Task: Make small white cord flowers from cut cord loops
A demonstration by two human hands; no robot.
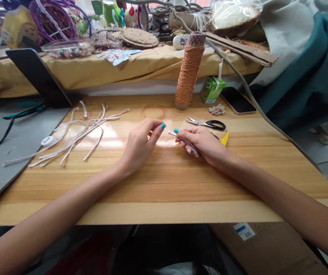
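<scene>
Over the middle of the wooden table, my right hand point(200, 143) pinches a short folded bundle of white cord point(192, 147), whose tip sticks out past the thumb. Facing it a little to the left is my left hand point(145, 139), its thumb and forefinger pressed together at the tips; anything between them is too fine to see. Thin copper-coloured strands point(168, 138) show between the two hands. A loose coil of copper-coloured thread point(153, 112) lies just beyond my left hand. Black-handled scissors point(206, 123) rest behind my right hand, near a partly hidden yellow tool point(225, 137).
Several white cords point(78, 137) spread over the table's left side, with a round white object point(47, 141) among them. A tall spool of orange-brown twine point(190, 72) stands at the back beside a green drink carton point(212, 89), a phone point(238, 100) and a small beaded piece point(217, 109). A grey cable point(248, 89) crosses the right.
</scene>
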